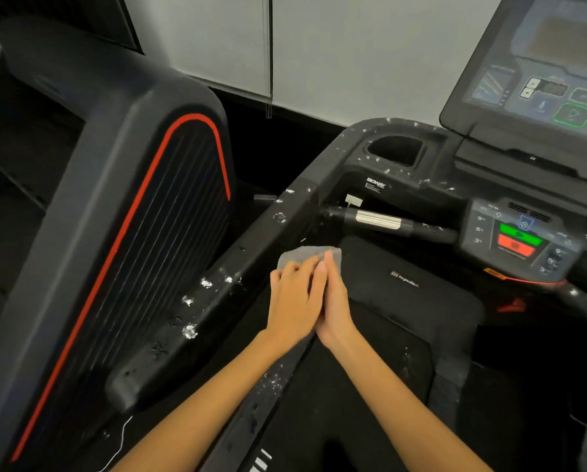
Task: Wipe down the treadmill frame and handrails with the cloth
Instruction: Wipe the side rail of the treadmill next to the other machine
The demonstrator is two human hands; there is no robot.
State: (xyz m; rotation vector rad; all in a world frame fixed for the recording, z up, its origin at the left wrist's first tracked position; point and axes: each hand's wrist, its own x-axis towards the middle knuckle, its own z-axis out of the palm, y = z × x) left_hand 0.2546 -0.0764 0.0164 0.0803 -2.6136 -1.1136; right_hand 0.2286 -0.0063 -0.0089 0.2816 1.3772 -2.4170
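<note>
Both hands meet over the treadmill's left handrail (217,294), a broad black bar running diagonally and spotted with white flecks. The left hand (294,301) lies with fingers bent over a small grey cloth (302,255), holding it against the inner edge of the rail; the right hand (334,301) is pressed flat against the left, fingers straight, tips touching the cloth. The cloth sits just beside the rail, above the black motor cover (411,287). Further along: a cup holder (396,149), a short grip bar with a silver sensor (377,220), a button panel (517,238) and the console screen (551,69). A second machine with a red stripe (121,233) stands to the left.
</note>
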